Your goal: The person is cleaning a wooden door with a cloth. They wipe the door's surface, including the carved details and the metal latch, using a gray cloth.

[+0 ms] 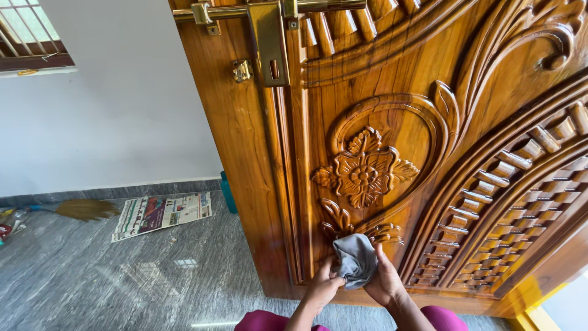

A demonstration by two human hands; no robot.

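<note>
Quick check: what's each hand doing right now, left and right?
Left hand: closed on the grey cloth, low against the carved door.
Right hand: closed on the same cloth.

The carved wooden door (429, 153) blocks ahead; open grey floor (122, 276) lies left, toward the newspaper (162, 213).

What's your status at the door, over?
Left hand and right hand both grip grey cloth. Cloth pressed against carved wooden door, below flower carving. Nothing in the way.
</note>
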